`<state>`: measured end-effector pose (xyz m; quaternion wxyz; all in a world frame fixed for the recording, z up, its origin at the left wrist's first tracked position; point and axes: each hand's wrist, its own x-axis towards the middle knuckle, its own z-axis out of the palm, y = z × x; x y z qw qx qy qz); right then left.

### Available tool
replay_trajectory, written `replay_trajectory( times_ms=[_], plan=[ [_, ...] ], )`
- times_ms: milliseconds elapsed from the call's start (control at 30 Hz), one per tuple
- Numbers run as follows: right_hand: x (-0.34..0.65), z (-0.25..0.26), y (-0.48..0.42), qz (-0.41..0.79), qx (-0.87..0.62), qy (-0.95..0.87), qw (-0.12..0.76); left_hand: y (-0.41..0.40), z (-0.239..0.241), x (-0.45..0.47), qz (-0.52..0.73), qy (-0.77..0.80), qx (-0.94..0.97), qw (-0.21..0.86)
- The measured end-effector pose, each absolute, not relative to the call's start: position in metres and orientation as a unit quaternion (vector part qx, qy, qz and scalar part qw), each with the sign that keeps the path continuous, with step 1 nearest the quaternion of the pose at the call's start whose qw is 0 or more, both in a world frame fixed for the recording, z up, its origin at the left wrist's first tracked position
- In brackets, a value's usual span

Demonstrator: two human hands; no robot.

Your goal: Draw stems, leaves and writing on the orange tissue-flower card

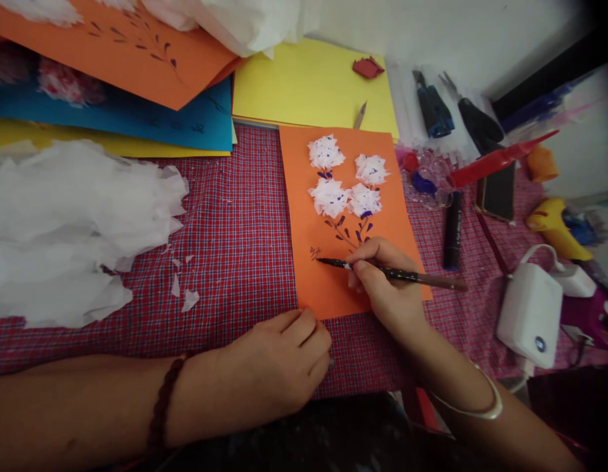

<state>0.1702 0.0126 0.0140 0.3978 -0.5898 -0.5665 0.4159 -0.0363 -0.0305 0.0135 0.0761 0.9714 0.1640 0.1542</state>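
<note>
Where card (304,288) lies, checked cloth (254,229), pale wall (525,29)

Red, blue and white checked cloth (244,229); near its front edge, orange card (313,288), blue-flecked white flowers (326,152), black pale-dotted brush (399,274).

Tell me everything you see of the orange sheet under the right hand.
This orange sheet, apparently paper, lies flat on checked cloth, overlapping a yellow sheet. It bears four ruffled, blue-specked white flowers, dark leaves and small marks by the brush. The right hand partly covers it; the left hand seemingly touches its lower edge.
</note>
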Motion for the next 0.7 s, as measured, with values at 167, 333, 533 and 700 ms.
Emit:
replay_trajectory(
  times_ms=[167,333,533,700],
  plan=[
    [0.1721,0.0123,0.0134,0.394,-0.612,-0.549,0.411,-0.0314,0.0113,-0.0361,0.155,0.169,0.970,0.078],
    [0.1720,0.0132,0.0140,0.388,-0.617,-0.556,0.400,-0.0322,0.0113,-0.0372,0.153,0.165,0.972,0.076],
    [0.1727,0.0148,0.0127,0.409,-0.609,-0.547,0.404,-0.0314,0.0122,-0.0374,0.152,0.165,0.972,0.074],
    [0.1706,0.0164,0.0137,0.404,-0.611,-0.554,0.395,-0.0310,0.0106,-0.0360,0.157,0.169,0.970,0.071]
  ],
)
